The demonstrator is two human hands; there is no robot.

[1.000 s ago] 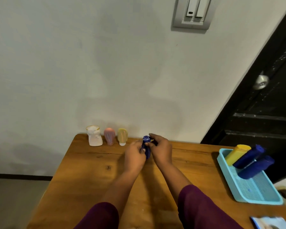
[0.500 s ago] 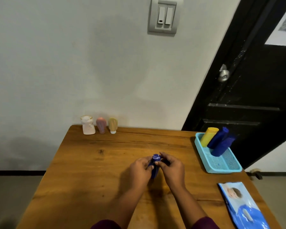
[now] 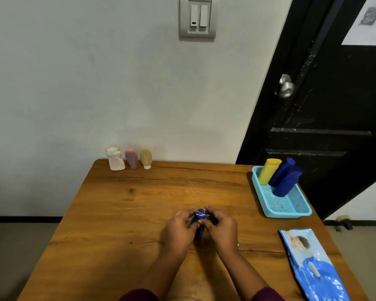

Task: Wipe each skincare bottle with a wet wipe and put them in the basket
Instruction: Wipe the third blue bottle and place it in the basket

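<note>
Both hands, left hand (image 3: 179,228) and right hand (image 3: 221,229), grip the small blue bottle (image 3: 200,216) upright over the worktop (image 3: 126,224), well left of the turquoise basket (image 3: 291,210) holding three bottles.

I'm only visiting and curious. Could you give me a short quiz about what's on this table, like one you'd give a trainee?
1. How many bottles lean in the blue basket?
2. True or false: the left hand and the right hand both hold the small dark blue bottle.
3. Where does the wipes pack lie? A: against the wall. B: inside the basket. C: on the table, nearer the person than the basket.
Key: 1: three. 2: true. 3: C.
</note>
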